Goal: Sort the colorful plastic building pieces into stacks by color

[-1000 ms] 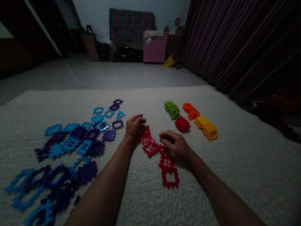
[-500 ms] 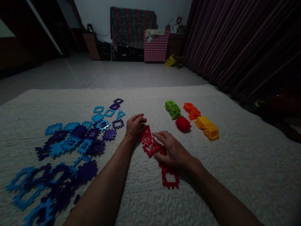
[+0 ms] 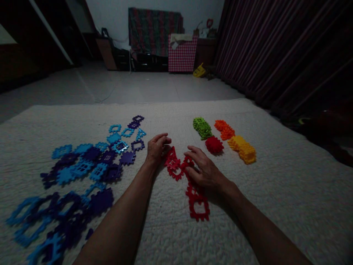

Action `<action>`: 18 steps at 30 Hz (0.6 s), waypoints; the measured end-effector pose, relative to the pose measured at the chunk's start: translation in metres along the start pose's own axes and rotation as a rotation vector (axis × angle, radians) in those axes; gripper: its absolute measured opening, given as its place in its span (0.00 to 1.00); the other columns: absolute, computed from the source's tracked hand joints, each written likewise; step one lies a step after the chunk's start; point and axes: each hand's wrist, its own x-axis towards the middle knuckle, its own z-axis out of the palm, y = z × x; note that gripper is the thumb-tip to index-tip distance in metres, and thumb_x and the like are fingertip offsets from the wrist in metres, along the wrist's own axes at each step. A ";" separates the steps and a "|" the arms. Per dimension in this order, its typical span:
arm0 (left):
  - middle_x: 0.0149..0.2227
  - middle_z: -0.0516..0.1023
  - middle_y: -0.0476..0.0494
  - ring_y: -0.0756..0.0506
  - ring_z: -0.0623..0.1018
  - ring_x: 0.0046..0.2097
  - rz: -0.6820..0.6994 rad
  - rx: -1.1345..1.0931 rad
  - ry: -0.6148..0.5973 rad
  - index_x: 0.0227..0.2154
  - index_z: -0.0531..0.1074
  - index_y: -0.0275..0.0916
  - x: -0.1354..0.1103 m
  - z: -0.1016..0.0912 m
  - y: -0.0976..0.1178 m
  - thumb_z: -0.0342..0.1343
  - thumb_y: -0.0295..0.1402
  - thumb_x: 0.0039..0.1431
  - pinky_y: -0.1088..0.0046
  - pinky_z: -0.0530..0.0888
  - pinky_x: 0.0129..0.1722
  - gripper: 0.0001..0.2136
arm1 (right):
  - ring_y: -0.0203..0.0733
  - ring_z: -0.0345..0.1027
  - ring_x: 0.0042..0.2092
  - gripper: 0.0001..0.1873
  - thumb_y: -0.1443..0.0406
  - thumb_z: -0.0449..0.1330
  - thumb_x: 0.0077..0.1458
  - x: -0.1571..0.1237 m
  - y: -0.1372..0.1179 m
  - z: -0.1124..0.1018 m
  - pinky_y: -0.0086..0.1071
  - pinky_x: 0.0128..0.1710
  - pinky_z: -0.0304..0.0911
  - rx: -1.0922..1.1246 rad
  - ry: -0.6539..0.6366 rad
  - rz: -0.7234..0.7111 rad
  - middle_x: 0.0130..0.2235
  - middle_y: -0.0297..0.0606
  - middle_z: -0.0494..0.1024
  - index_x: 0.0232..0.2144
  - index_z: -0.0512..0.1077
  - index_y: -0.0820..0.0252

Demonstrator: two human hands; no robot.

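My left hand (image 3: 157, 150) rests on its side on the quilted mat, fingers loosely curved and apart from the thumb. Right beside it lie overlapping red toothed building pieces (image 3: 172, 162), one a triangle and one with a window grid. My right hand (image 3: 203, 168) has its thumb and fingers around a red frame-shaped building piece (image 3: 188, 162), partly hidden by the fingers. Below that hand, more red pieces lie flat, among them an open square frame (image 3: 199, 209).
Blue and purple pieces (image 3: 91, 165) spread over the left of the mat (image 3: 171, 235). At the right stand stacks of green (image 3: 202, 128), orange (image 3: 224, 129), red (image 3: 214, 145) and yellow pieces (image 3: 242, 149). A dark curtain (image 3: 261, 48) hangs along the right side.
My right hand has moved slightly up and right, away from the pieces by my left hand, with a red piece in its fingers. The left hand has stayed in place.
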 end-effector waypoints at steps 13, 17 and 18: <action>0.26 0.78 0.46 0.50 0.75 0.28 0.012 -0.003 -0.005 0.35 0.76 0.34 0.000 0.000 -0.001 0.64 0.34 0.40 0.73 0.70 0.29 0.15 | 0.51 0.64 0.56 0.16 0.71 0.57 0.56 0.001 -0.005 0.018 0.48 0.57 0.62 -0.087 0.004 -0.112 0.55 0.50 0.73 0.47 0.73 0.61; 0.26 0.77 0.46 0.50 0.75 0.28 0.023 -0.005 -0.012 0.35 0.76 0.35 0.003 -0.001 -0.004 0.64 0.35 0.41 0.73 0.70 0.29 0.16 | 0.50 0.66 0.53 0.13 0.65 0.59 0.58 0.004 -0.017 0.023 0.46 0.54 0.60 -0.072 0.039 -0.040 0.50 0.47 0.75 0.46 0.71 0.60; 0.26 0.77 0.46 0.50 0.75 0.28 0.025 -0.005 -0.013 0.35 0.76 0.35 0.003 -0.001 -0.004 0.64 0.35 0.40 0.74 0.69 0.28 0.16 | 0.50 0.66 0.51 0.12 0.63 0.60 0.58 0.005 -0.022 0.025 0.45 0.52 0.60 -0.080 0.029 -0.024 0.47 0.46 0.76 0.45 0.71 0.59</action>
